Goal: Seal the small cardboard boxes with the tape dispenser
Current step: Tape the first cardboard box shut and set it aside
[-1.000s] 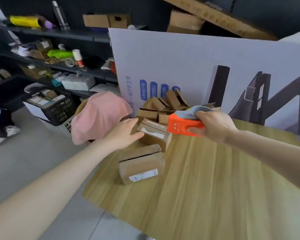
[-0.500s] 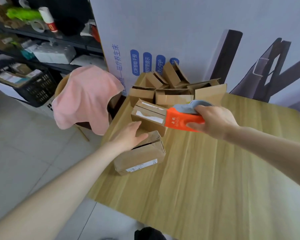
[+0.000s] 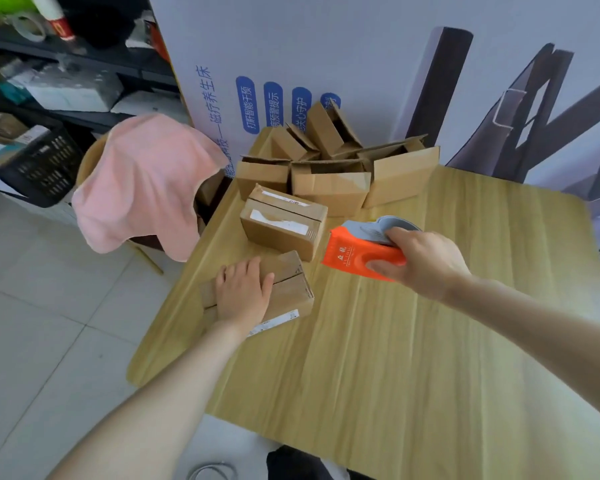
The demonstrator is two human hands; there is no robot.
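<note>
A small cardboard box (image 3: 288, 292) with its flaps folded down lies near the left edge of the wooden table (image 3: 395, 358). My left hand (image 3: 244, 293) rests flat on top of it, fingers spread. My right hand (image 3: 421, 259) grips an orange and grey tape dispenser (image 3: 357, 252) just right of the box, above the table. Behind the box sits a second closed box (image 3: 284, 225) with a white label. Several open boxes (image 3: 329, 168) are piled at the table's far edge.
A large white printed board (image 3: 361, 64) stands behind the table. A pink cloth (image 3: 142, 181) drapes over a chair at the left. Shelves with clutter and a black basket (image 3: 39, 161) stand further left. Tiled floor lies below the table's left edge.
My left hand has come down from the rear box onto the top of the nearest box. My right hand with the dispenser has moved slightly towards me. The view has tilted downwards.
</note>
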